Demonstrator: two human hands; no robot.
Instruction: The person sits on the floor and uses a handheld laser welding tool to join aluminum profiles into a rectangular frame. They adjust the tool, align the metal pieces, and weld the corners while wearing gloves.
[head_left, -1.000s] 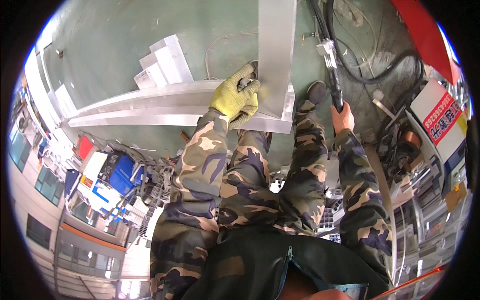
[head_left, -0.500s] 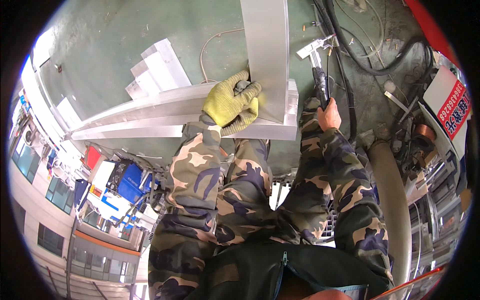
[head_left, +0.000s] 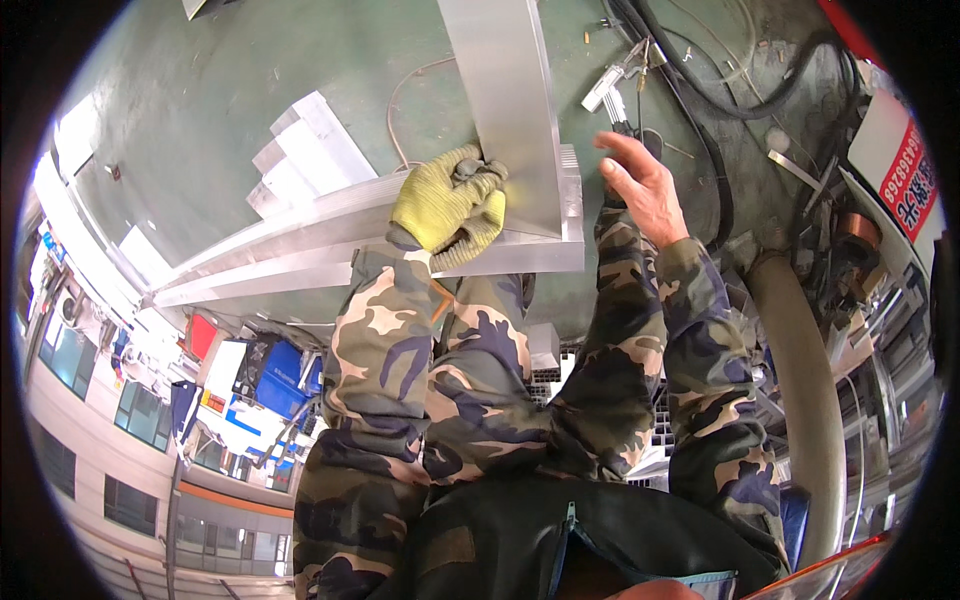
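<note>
My left hand [head_left: 452, 203], in a yellow-green work glove, is closed at the lower left edge of a wide, flat metal profile [head_left: 512, 100]. That profile runs away from me, its near end meeting a long ribbed metal profile [head_left: 290, 222] at about a right angle. The fingertips are partly hidden in the folds of the glove. My bare right hand [head_left: 648, 192] hovers to the right of the joint, fingers apart and empty. Just beyond it rests a welding gun [head_left: 606, 90] with a silver head; its dark handle is partly behind my fingers.
Short metal offcuts [head_left: 318, 150] lie on the green floor at left. Thick black hoses [head_left: 722, 150] curve along the right side, near a copper wire spool [head_left: 857, 238]. A wide tan tube [head_left: 800, 370] runs down at right. A blue case [head_left: 284, 380] stands at left.
My right hand has let go of the welding gun's handle and opened. My left hand keeps its hold on the profile. The whole view has shifted slightly.
</note>
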